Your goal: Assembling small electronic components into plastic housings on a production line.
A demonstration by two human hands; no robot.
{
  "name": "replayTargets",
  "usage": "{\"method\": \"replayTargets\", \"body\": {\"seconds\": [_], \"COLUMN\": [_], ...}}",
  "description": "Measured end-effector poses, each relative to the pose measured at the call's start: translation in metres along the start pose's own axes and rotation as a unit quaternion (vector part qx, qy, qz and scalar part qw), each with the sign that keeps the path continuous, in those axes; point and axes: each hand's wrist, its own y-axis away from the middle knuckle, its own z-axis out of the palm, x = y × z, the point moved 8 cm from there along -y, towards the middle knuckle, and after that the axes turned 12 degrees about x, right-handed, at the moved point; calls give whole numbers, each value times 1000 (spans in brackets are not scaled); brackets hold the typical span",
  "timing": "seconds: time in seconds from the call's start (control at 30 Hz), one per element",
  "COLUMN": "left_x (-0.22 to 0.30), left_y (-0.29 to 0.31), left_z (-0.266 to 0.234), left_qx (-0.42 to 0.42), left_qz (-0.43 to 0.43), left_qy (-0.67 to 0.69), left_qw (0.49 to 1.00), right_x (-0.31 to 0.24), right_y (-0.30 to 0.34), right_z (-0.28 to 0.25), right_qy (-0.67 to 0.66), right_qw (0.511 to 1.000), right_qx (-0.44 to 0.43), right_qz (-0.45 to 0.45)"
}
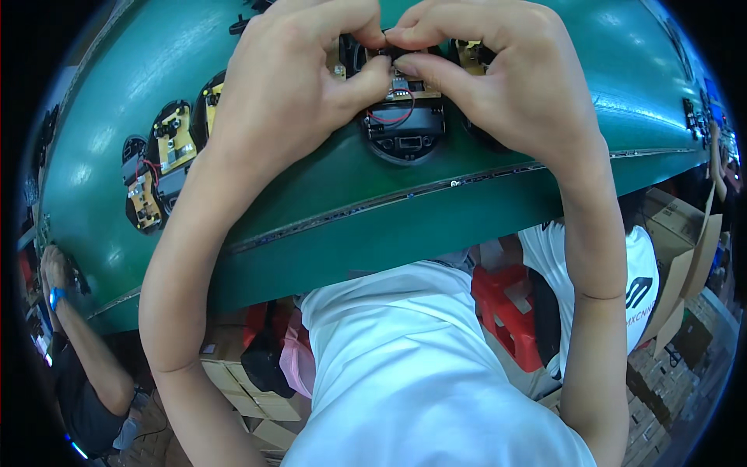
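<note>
A black rounded electronic housing [405, 140] lies on the green table before me, with a circuit board, a red and black wire and a grey battery compartment showing. Over its far part, my left hand [299, 74] and my right hand [513, 66] meet, each with thumb and forefinger pinched. The fingertips almost touch one another above the board; what they grip is too small and covered to make out. Similar housings with yellow boards [173, 140] lie to the left of my left hand. Another unit [471, 54] is partly hidden behind my right hand.
The green table [93, 171] ends in a metal-trimmed near edge. Another person's arm with a blue wristband [56, 296] rests at the far left. Below the edge are a red stool [506, 311], a person's white shirt [640, 272] and cardboard boxes [677, 222].
</note>
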Motion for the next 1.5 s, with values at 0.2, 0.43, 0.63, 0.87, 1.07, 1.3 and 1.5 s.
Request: {"method": "replayTargets", "body": {"seconds": [0.2, 0.43, 0.63, 0.87, 1.07, 1.3, 1.5], "left_x": [-6, -3, 0, 10, 16, 18, 14], "left_y": [6, 6, 3, 4, 5, 7, -4], "left_z": [1, 2, 2, -2, -15, -10, -29], "left_qx": [-51, -34, -31, -6, -46, -82, -36], "left_qz": [-46, -58, -12, 13, 76, 70, 56], "left_qy": [33, 31, -5, -13, -84, -116, -105], "left_qw": [997, 997, 999, 1000, 992, 987, 992], "right_x": [1, 15, 24, 8, 10, 2, 36], "right_y": [1, 10, -5, 12, 21, 19, -16], "right_z": [-5, -9, -8, -8, -33, -28, -51], "right_qy": [34, 39, -63, 52, 91, 185, 122], "right_qw": [995, 997, 980, 992, 991, 981, 991], "right_qx": [-21, 5, -70, -41, 5, -29, -3], "right_qz": [96, 73, 176, 111, 98, 45, 56]}}
